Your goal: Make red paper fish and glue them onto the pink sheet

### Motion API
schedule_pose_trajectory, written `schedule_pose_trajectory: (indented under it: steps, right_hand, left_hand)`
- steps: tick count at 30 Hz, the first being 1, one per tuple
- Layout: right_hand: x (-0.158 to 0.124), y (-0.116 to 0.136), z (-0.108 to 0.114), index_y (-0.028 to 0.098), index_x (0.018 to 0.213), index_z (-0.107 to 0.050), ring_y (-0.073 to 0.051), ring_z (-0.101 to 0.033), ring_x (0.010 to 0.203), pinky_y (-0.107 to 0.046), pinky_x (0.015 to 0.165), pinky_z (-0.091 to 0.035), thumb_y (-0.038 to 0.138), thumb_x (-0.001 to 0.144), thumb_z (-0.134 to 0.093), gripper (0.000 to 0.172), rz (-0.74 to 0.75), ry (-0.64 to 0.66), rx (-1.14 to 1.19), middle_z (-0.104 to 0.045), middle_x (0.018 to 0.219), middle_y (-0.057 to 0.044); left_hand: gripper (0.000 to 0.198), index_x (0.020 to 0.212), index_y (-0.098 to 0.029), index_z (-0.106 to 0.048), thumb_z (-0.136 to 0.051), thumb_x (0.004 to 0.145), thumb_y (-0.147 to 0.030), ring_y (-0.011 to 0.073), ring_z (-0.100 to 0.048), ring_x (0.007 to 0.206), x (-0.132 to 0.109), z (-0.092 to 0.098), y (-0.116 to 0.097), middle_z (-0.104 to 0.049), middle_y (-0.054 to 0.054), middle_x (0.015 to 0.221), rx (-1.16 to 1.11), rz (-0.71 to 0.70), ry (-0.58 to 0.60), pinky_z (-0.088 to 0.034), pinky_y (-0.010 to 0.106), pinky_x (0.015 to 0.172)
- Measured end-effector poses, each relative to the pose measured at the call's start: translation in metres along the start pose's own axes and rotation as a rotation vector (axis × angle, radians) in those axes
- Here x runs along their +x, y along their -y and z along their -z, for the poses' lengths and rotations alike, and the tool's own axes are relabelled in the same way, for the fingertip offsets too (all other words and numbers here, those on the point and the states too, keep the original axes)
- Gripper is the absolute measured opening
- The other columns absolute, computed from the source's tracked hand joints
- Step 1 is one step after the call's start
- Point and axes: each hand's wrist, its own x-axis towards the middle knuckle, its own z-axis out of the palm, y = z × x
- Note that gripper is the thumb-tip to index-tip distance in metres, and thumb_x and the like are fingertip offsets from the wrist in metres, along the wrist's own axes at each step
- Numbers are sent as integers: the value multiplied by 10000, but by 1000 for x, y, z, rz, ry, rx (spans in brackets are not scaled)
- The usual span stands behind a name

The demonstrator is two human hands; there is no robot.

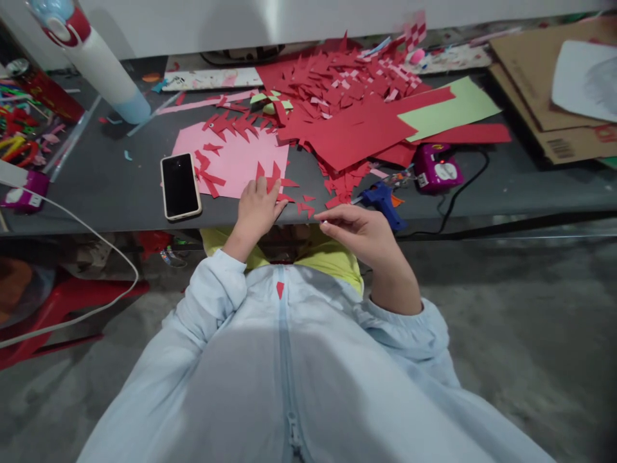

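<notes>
My left hand (pixel 259 204) lies with its fingers spread over a spiky red paper cutout (pixel 276 175) at the front of a pink sheet of paper (pixel 241 157). Just past the table edge, my right hand (pixel 359 230) pinches a tiny white piece (pixel 324 222), too small to make out fully. Small red paper scraps (pixel 304 207) lie between the hands. A finished-looking red spiked strip (pixel 231 123) with a small eye rests on the pink sheet's top edge, and loose red strips (pixel 208 175) sit on its left side.
A phone (pixel 180 186) lies left of the pink sheet. Beside my right hand are a blue glue gun (pixel 383 202) and a purple corded box (pixel 438 170). Red paper scraps (pixel 332 80) pile up behind. A white bottle (pixel 108 74) stands far left; cardboard (pixel 535 77) lies at right.
</notes>
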Motion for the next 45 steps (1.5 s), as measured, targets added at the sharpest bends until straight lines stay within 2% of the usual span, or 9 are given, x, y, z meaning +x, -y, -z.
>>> schedule_pose_trajectory:
  steps: [6, 10, 13, 16, 21, 26, 35, 40, 45]
  right_hand:
    - [-3, -7, -11, 224, 913, -783, -168, -653, 729, -299, 644, -534, 375, 814, -699, 199, -38, 32, -6, -737, 845, -50]
    - [-4, -7, -14, 222, 921, -783, -164, -646, 724, -295, 635, -532, 386, 818, -699, 211, -59, 37, -7, -733, 845, -53]
    - [-2, -6, -12, 231, 909, -785, -165, -645, 719, -297, 627, -534, 376, 813, -704, 192, -73, 31, 3, -731, 838, -50]
    - [4, -3, -9, 234, 898, -786, -165, -649, 717, -296, 620, -535, 353, 808, -708, 169, -88, 33, 15, -735, 850, -53]
    - [22, -1, -3, 235, 905, -785, -166, -651, 723, -300, 635, -529, 348, 804, -719, 166, -100, 39, 12, -733, 844, -45]
    - [43, -2, -2, 238, 908, -790, -176, -666, 771, -304, 673, -540, 339, 800, -724, 162, -98, 73, 39, -740, 865, -47]
    - [65, -3, -7, 230, 921, -796, -169, -667, 740, -292, 658, -532, 345, 811, -727, 173, -93, 132, 56, -740, 855, -49]
    - [68, -4, -7, 230, 933, -790, -164, -664, 736, -295, 663, -527, 334, 820, -721, 169, -111, 143, 65, -739, 872, -50]
    - [70, -4, -5, 226, 929, -788, -152, -635, 690, -284, 610, -492, 336, 817, -721, 171, -135, 123, 59, -727, 836, -45]
  left_hand:
    - [521, 1455, -197, -480, -442, 992, -435, 357, -522, 1211, -1, 0, -1, -543, 203, 1327, -26, -10, -8, -438, 473, 1003]
    - [525, 1456, -157, -468, -440, 995, -406, 369, -498, 1269, -1, 1, 3, -526, 205, 1383, -36, -53, -4, -390, 510, 1077]
    - [583, 1479, -67, -387, -477, 980, -356, 348, -476, 1323, -4, 2, 15, -536, 224, 1389, -134, -92, -16, -302, 509, 1169]
    - [588, 1494, -115, -335, -485, 971, -339, 289, -488, 1318, -12, 4, 33, -535, 187, 1410, -301, -73, -96, -347, 463, 1155]
    - [445, 1382, -158, -498, -456, 964, -303, 260, -552, 1212, -32, 11, 56, -608, 142, 1276, -318, 74, -159, -409, 419, 1088]
    - [382, 1297, -172, -593, -492, 948, -288, 265, -557, 1188, -36, 15, 55, -637, 127, 1232, -308, 121, -127, -425, 415, 1066]
    - [469, 1356, -154, -562, -596, 928, -344, 306, -516, 1281, -13, 5, 46, -597, 154, 1400, -305, -49, -53, -405, 455, 1078]
    - [416, 1283, -163, -628, -597, 934, -387, 303, -589, 1121, -4, 5, 53, -691, 135, 1240, -220, -122, -54, -463, 430, 941]
    - [341, 1077, -164, -713, -480, 994, -398, 260, -637, 958, 4, 4, 64, -750, 111, 1078, -184, -245, -100, -466, 391, 848]
